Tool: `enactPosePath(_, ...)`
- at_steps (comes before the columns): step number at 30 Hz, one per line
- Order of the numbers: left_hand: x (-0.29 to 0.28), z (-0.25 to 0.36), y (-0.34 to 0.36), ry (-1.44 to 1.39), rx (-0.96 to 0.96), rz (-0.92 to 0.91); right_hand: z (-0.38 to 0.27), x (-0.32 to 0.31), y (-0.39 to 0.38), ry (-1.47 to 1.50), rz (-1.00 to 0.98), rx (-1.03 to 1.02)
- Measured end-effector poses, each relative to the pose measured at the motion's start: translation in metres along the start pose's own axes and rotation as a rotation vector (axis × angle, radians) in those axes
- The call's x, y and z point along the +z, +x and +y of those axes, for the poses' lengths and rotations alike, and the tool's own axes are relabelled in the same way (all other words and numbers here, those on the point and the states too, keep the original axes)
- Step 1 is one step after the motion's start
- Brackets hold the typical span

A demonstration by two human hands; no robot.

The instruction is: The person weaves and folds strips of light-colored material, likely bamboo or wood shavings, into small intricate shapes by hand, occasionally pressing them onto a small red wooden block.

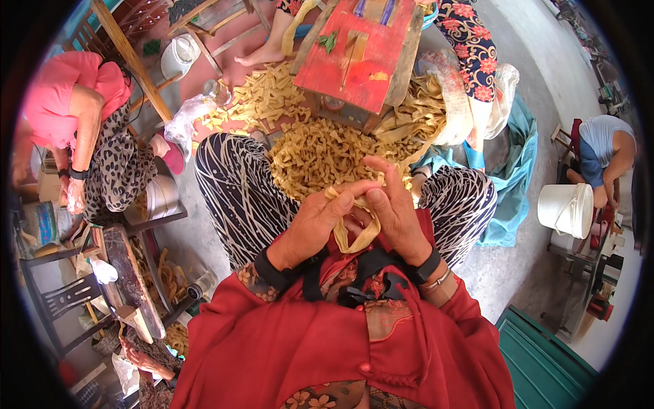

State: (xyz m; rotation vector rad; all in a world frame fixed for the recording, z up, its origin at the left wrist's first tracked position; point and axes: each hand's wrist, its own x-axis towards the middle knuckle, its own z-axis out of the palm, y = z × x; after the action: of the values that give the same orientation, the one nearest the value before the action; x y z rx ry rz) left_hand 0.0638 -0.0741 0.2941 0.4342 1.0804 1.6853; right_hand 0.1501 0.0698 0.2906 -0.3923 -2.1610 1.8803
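Observation:
My left hand (308, 228) and my right hand (400, 221) meet in front of my red top. Between them is a soft, flat, yellow-tan strip (362, 240), which looks like tofu skin. It hangs in a loop below the fingers. The left thumb and fingertips pinch one side; the right thumb presses on the other, with the right index finger raised. Just past the hands, between my knees, lies a large heap of short knotted tan pieces (317, 160). Longer loose strips (415, 112) lie beyond it to the right.
A red wooden stand (357, 58) rises behind the heap. More pieces (269, 92) cover the floor at far left. People sit left, opposite and far right. A white bucket (565, 210) and blue-green sheet (514, 177) are right. A wooden bench (133, 279) stands left.

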Motion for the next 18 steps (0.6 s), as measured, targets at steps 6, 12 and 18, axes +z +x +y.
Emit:
enactPosePath(6, -0.003, 0.002, 0.011, -0.304, -0.083, -0.088, 0.011, -0.027, -0.007, -0.132, 0.03, -0.036)
enactPosePath(12, -0.002, 0.009, 0.017, -0.293, -0.132, -0.163, 0.004, -0.036, -0.008, -0.128, 0.007, 0.053)
enactPosePath(18, -0.01, 0.002, 0.02, -0.46, -0.178, -0.114, 0.014, -0.039, -0.013, -0.15, -0.065, 0.04)
